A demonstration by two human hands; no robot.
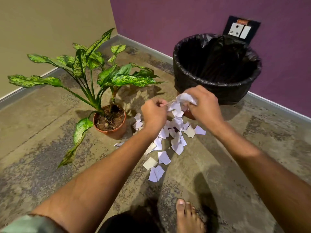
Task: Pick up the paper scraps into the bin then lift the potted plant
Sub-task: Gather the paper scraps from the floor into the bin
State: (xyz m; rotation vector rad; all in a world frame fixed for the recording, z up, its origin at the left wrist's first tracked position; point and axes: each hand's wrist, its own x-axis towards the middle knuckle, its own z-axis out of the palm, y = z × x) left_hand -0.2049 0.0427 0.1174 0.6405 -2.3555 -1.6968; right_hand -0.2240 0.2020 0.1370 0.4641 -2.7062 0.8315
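Several white paper scraps (170, 140) lie scattered on the floor between the plant and the bin. My right hand (204, 105) clutches a crumpled bunch of scraps (184, 99) just in front of the bin's near wall. My left hand (154, 113) is beside it, pinching a thin scrap that touches the bunch. The bin (217, 91) is round, lined with a black bag, and stands at the purple wall. The potted plant (110, 120) has speckled green leaves in a brown pot and stands left of the scraps.
A wall socket (239, 29) sits on the purple wall behind the bin. Beige and purple walls meet in a corner behind the plant. My bare foot (188, 217) rests on the mottled floor at the bottom edge. A long leaf (77, 138) droops towards me.
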